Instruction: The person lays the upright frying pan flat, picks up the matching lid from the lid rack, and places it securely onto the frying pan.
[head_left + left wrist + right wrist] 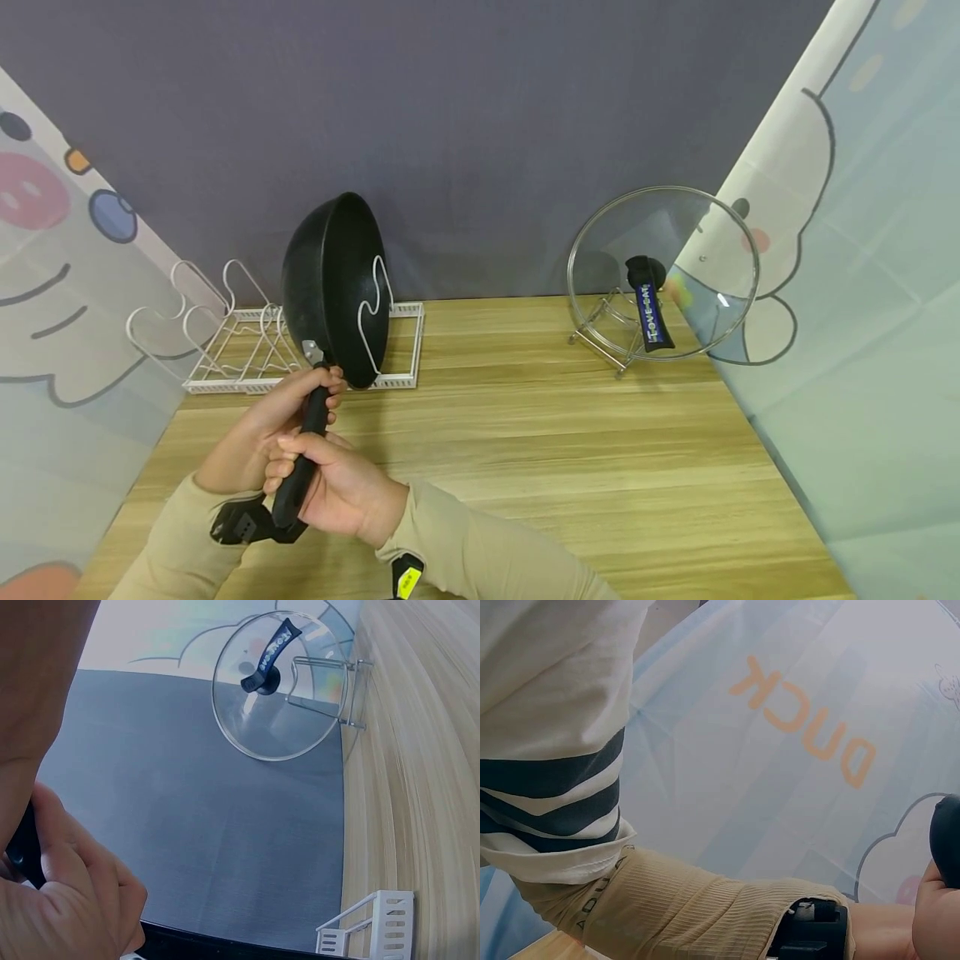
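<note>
While the left hand [288,404] grips a black handle [296,487] close to the pan [333,283], the right hand [341,487] grips it nearer its free end.
Fingers of both hands curl round the handle, lower left of the head view; above them the deep black pan stands on edge at centre left, its hollow facing right, within the wires of a white rack [232,386], one bent wire crossing its opening; whether the rack bears its weight I cannot tell. Tan sleeves [495,533] reach up from the bottom edge. At right, well apart, a glass lid [705,275] leans upright in a small metal stand [600,346], its dark knob [651,308] facing out. Rack and stand sit on a wood-grain table [525,458], before a grey backdrop [480,142] across the top.
</note>
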A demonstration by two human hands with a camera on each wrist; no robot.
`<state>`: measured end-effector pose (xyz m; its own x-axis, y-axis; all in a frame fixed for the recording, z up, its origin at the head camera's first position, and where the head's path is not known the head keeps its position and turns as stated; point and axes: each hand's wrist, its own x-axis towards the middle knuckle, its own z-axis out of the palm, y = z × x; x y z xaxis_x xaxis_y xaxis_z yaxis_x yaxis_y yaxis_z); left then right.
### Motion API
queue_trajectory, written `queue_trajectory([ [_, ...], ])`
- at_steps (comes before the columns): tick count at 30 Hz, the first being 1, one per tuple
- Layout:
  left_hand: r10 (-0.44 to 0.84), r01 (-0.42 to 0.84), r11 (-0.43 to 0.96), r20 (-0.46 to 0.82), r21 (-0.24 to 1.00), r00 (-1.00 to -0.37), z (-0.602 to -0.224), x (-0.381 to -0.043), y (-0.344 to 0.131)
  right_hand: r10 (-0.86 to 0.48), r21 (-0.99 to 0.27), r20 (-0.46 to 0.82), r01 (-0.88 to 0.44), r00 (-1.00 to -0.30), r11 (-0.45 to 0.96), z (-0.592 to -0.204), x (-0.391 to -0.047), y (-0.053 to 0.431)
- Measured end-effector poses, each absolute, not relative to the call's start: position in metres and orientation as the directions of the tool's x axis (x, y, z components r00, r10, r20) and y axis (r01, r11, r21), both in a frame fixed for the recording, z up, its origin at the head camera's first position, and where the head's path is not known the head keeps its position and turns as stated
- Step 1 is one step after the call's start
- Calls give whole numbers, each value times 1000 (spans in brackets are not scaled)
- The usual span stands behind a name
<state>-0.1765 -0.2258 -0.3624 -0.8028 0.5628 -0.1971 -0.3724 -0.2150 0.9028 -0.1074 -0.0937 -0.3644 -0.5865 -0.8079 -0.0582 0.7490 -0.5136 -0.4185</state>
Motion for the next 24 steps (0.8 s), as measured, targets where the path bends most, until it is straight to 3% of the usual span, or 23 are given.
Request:
queue_trajectory([
  [24, 573, -348, -248, -153, 904, -805, -365, -174, -227, -809, -433, -28, 737, -587, -519, -368, -105, -94],
])
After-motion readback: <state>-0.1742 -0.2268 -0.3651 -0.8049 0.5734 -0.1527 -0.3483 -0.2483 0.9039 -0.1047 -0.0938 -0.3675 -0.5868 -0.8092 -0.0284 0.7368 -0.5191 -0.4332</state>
